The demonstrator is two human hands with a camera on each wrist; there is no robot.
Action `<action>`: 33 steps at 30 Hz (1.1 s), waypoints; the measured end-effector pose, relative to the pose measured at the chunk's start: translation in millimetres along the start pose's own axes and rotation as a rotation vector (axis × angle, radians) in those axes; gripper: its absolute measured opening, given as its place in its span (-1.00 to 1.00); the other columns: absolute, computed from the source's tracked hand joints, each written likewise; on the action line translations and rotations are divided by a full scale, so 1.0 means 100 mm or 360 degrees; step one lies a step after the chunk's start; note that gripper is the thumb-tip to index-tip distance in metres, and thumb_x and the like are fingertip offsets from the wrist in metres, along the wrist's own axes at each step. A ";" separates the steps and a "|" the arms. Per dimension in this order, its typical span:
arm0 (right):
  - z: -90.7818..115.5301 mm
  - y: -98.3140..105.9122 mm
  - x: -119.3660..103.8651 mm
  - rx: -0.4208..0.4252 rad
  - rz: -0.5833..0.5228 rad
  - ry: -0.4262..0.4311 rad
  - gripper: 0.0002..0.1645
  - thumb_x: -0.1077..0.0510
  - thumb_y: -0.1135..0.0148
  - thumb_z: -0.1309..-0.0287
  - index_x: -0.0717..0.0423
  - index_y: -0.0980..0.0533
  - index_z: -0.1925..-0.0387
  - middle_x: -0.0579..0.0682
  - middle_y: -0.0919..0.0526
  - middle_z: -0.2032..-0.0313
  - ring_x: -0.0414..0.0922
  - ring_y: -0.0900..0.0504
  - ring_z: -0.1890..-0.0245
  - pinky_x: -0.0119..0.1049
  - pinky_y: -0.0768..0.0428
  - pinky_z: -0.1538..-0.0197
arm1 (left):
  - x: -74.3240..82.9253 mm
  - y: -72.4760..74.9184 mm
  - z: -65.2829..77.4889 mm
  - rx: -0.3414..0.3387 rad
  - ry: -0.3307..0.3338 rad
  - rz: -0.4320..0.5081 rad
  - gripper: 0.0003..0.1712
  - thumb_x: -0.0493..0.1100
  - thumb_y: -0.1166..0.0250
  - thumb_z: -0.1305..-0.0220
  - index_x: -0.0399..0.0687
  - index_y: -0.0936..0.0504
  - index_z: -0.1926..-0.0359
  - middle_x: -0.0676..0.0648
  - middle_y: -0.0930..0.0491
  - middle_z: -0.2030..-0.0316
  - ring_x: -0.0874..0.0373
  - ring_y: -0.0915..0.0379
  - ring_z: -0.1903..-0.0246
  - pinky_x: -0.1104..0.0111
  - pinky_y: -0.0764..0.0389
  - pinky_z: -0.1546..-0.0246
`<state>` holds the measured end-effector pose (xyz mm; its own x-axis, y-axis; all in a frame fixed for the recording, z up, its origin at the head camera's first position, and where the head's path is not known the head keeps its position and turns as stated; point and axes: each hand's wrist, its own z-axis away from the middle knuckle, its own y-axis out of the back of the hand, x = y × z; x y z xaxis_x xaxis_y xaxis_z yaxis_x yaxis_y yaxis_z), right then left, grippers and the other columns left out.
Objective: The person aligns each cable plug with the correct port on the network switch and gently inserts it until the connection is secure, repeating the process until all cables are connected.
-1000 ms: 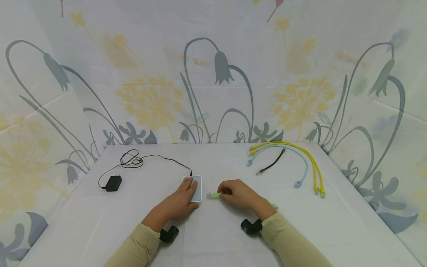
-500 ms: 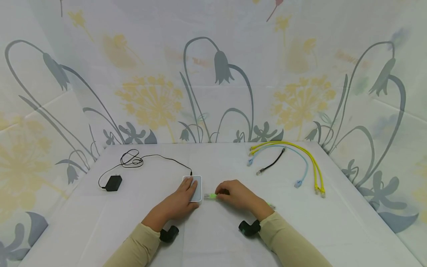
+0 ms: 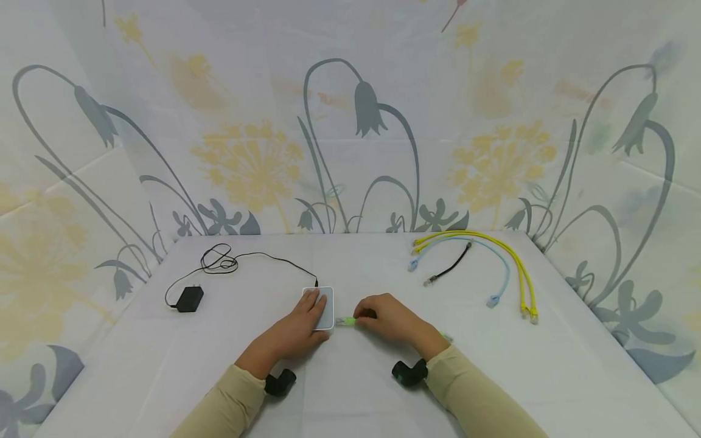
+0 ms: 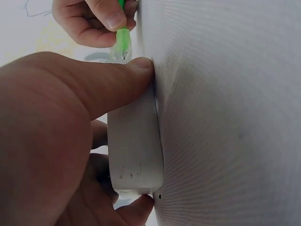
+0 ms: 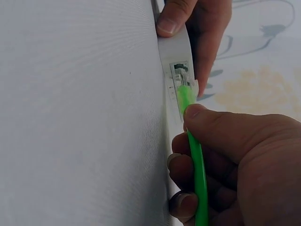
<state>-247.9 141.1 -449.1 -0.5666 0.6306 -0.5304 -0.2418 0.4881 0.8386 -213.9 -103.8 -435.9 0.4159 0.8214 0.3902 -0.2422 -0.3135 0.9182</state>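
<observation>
A small white router (image 3: 328, 309) with a grey-blue top lies on the white tablecloth. My left hand (image 3: 298, 326) holds it, fingers over the top and far side, thumb at the near edge (image 4: 141, 62). To its right, my right hand (image 3: 390, 320) pinches a bright green network cable (image 5: 197, 165) just behind one end. The clear plug (image 5: 183, 75) on that end points at the router's side and overlaps a port (image 5: 178, 66) there in the right wrist view. The cable's other end (image 3: 446, 336) shows beyond my right wrist.
A thin black cord (image 3: 279, 258) runs from the router's back to a black power adapter (image 3: 190, 299) at the left. Two yellow cables (image 3: 513, 255), a light blue cable (image 3: 505, 267) and a short black cable (image 3: 451, 265) lie at the back right.
My right hand has moved slightly left with the green cable, bringing its plug up close to the router's side. My left hand keeps its hold on the router.
</observation>
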 end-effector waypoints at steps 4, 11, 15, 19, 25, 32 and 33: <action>-0.02 -0.01 0.01 -0.0005 -0.0003 0.0007 -0.91 0.09 -0.26 -0.26 -0.10 -0.65 0.23 -0.28 -0.68 0.27 -0.34 -0.57 0.26 -0.38 -0.55 0.12 | 0.01 0.01 0.00 -0.0005 0.0004 -0.0001 -0.15 0.02 -0.18 -0.38 -0.28 -0.04 -0.48 -0.28 0.13 -0.52 -0.17 0.30 -0.52 0.02 -0.07 -0.45; -0.07 -0.02 0.00 -0.0037 -0.0009 -0.0003 -0.93 0.10 -0.25 -0.26 -0.12 -0.64 0.25 -0.29 -0.68 0.28 -0.35 -0.57 0.25 -0.38 -0.55 0.10 | -0.01 0.00 -0.01 -0.0004 0.0006 0.0004 -0.15 0.03 -0.18 -0.38 -0.28 -0.04 -0.48 -0.28 0.13 -0.52 -0.17 0.30 -0.52 0.03 -0.06 -0.45; -0.10 -0.02 0.00 -0.0075 -0.0017 -0.0013 -0.93 0.10 -0.24 -0.27 -0.13 -0.64 0.28 -0.31 -0.67 0.31 -0.35 -0.56 0.27 -0.37 -0.55 0.10 | -0.02 -0.01 -0.02 -0.0003 0.0008 -0.0012 -0.15 0.04 -0.18 -0.38 -0.27 -0.04 -0.48 -0.28 0.13 -0.52 -0.16 0.30 -0.52 0.04 -0.07 -0.45; -0.12 -0.02 -0.01 -0.0098 -0.0021 -0.0036 -0.93 0.10 -0.25 -0.26 -0.14 -0.64 0.29 -0.31 -0.67 0.31 -0.35 -0.56 0.26 -0.36 -0.55 0.09 | -0.02 -0.01 -0.02 -0.0011 0.0015 -0.0010 -0.14 0.04 -0.18 -0.38 -0.27 -0.03 -0.49 -0.27 0.14 -0.52 -0.16 0.31 -0.53 0.03 -0.07 -0.45; -0.12 -0.03 -0.01 -0.0092 -0.0006 -0.0023 -0.94 0.10 -0.25 -0.26 -0.13 -0.64 0.28 -0.29 -0.68 0.30 -0.35 -0.57 0.26 -0.37 -0.56 0.09 | -0.02 0.00 -0.03 -0.0027 0.0020 0.0009 -0.13 0.04 -0.17 -0.38 -0.26 -0.01 -0.49 -0.27 0.16 -0.52 -0.16 0.34 -0.53 0.02 -0.06 -0.45; -0.12 -0.05 -0.03 -0.0072 -0.0015 -0.0024 -0.94 0.11 -0.25 -0.26 -0.11 -0.64 0.29 -0.28 -0.68 0.31 -0.35 -0.56 0.27 -0.38 -0.55 0.10 | -0.04 -0.02 -0.04 -0.0004 0.0001 0.0021 -0.13 0.04 -0.19 -0.37 -0.29 -0.03 -0.48 -0.30 0.15 -0.52 -0.19 0.32 -0.52 0.01 -0.08 -0.45; -0.12 -0.05 -0.02 -0.0069 -0.0016 -0.0027 -0.94 0.10 -0.25 -0.26 -0.11 -0.64 0.29 -0.29 -0.67 0.31 -0.35 -0.56 0.27 -0.38 -0.55 0.10 | -0.04 -0.02 -0.04 -0.0002 -0.0001 0.0025 -0.13 0.04 -0.20 -0.37 -0.29 -0.04 -0.48 -0.30 0.15 -0.52 -0.19 0.32 -0.52 0.01 -0.08 -0.44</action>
<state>-254.5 130.2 -450.7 -0.5506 0.6362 -0.5405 -0.2814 0.4681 0.8377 -218.7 -103.9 -439.7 0.4123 0.8162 0.4046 -0.2500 -0.3257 0.9118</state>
